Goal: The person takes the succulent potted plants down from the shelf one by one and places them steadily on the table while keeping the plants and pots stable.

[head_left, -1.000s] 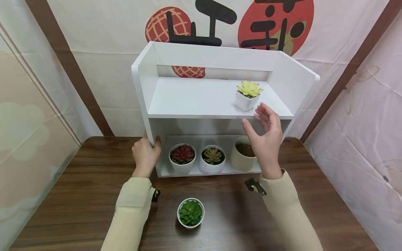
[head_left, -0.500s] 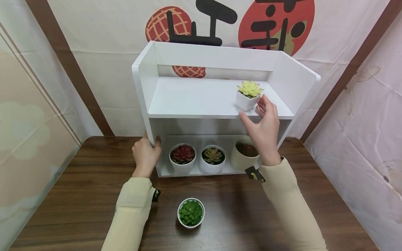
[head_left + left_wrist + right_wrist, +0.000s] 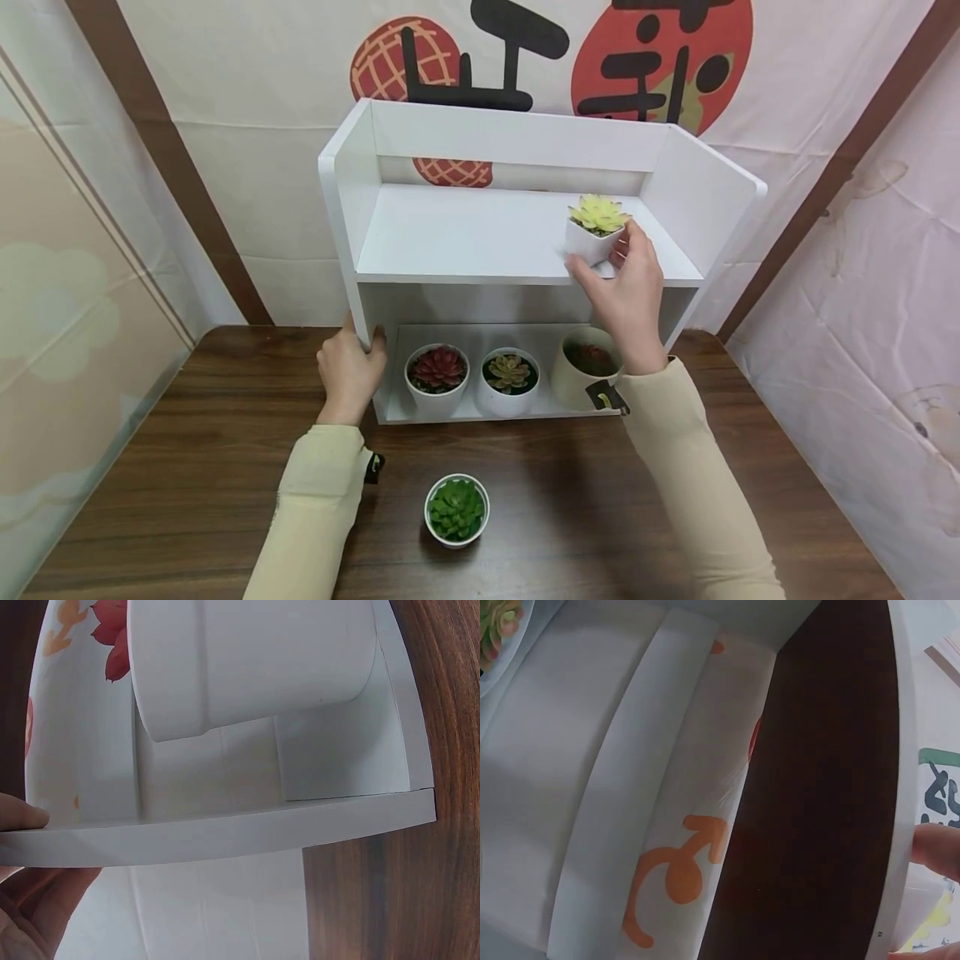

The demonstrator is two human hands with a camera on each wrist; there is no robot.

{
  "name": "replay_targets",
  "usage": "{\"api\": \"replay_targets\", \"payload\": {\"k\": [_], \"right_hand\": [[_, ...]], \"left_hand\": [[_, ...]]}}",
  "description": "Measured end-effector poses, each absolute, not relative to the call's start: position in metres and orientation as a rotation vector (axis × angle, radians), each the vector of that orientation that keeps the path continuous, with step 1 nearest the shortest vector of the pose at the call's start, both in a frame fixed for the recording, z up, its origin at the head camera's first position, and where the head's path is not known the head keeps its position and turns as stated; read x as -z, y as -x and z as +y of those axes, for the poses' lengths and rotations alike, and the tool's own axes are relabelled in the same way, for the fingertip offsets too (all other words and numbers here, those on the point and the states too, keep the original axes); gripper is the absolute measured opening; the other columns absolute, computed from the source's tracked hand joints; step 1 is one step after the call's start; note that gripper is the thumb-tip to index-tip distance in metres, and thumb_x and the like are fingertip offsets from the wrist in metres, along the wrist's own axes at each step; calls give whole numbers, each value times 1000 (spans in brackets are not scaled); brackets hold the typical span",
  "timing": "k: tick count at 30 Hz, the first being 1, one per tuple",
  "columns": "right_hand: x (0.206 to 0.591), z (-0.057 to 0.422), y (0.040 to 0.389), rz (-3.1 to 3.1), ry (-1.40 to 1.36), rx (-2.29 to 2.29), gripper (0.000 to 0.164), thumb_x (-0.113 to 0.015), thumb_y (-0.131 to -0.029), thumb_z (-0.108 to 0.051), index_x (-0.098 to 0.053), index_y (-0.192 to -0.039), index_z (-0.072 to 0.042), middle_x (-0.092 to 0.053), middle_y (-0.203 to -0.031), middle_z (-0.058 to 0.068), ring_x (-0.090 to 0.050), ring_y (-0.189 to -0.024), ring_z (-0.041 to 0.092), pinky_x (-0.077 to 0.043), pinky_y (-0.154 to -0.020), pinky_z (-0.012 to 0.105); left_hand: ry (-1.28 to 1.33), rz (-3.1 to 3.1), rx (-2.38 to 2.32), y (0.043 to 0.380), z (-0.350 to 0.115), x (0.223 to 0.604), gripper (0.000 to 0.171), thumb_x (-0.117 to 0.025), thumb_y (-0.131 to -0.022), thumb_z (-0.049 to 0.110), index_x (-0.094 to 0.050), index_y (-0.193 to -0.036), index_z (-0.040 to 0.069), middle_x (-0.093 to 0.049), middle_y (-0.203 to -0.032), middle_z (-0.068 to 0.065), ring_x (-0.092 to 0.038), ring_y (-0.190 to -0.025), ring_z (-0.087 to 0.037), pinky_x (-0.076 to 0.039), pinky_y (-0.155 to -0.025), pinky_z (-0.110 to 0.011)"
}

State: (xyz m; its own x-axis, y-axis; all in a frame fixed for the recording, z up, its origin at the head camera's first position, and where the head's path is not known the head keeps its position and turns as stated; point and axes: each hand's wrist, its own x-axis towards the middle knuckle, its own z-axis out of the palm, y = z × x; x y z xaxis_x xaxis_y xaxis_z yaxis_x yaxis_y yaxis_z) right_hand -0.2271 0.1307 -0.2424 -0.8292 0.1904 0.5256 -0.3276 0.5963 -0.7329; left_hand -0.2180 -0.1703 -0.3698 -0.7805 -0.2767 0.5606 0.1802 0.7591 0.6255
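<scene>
A white two-tier shelf (image 3: pixel 465 237) stands on the table. My left hand (image 3: pixel 350 375) grips the lower part of its left side panel; the left wrist view shows the thumb and fingers on opposite faces of the panel (image 3: pixel 225 841). On the upper tier, near the right, sits a yellow-green succulent (image 3: pixel 598 214) in a white angular pot. My right hand (image 3: pixel 628 300) holds this pot, thumb at the front and fingers at its right side. In the right wrist view, only part of the pot (image 3: pixel 916 901) shows between the fingertips at the right edge.
On the lower tier stand a red succulent (image 3: pixel 437 368), a pale rosette succulent (image 3: pixel 510 375) and a larger cream pot (image 3: pixel 576 375), partly behind the right sleeve. A green succulent (image 3: pixel 456 510) in a white pot stands on the brown table (image 3: pixel 187 467) in front. Printed cloth hangs behind.
My right hand has moved up and slightly left onto the yellow-green succulent's pot, and its fingers have closed around it. The left hand keeps its grip on the side panel.
</scene>
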Motion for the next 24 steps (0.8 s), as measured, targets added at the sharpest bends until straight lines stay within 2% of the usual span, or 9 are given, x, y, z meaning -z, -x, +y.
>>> {"api": "replay_targets", "payload": {"k": [7, 14, 24], "right_hand": [[243, 130, 231, -2213, -109, -1186, 71, -75, -80, -19, -42, -139, 2, -53, -132, 19, -55, -118, 28, -46, -99, 35], [243, 129, 233, -2177, -89, -1193, 61, -75, -80, -18, -48, -131, 3, -60, -121, 20, -60, -109, 27, -47, -96, 35], [246, 130, 234, -2115, -87, -1220, 59, -78, -77, -15, -51, -127, 3, -63, -115, 19, -61, -103, 25, -49, -93, 34]], "left_hand": [[-72, -2295, 914, 217, -169, 368, 29, -61, -87, 13, -59, -106, -9, -67, -90, -34, -65, -74, -52, -48, -60, -60], [-79, -2302, 910, 217, -170, 369, 29, -60, -87, 14, -59, -106, -9, -67, -90, -34, -64, -74, -53, -47, -60, -61], [-80, -2307, 918, 216, -170, 368, 31, -60, -88, 14, -60, -107, -10, -67, -92, -34, -65, -75, -52, -48, -62, -60]]}}
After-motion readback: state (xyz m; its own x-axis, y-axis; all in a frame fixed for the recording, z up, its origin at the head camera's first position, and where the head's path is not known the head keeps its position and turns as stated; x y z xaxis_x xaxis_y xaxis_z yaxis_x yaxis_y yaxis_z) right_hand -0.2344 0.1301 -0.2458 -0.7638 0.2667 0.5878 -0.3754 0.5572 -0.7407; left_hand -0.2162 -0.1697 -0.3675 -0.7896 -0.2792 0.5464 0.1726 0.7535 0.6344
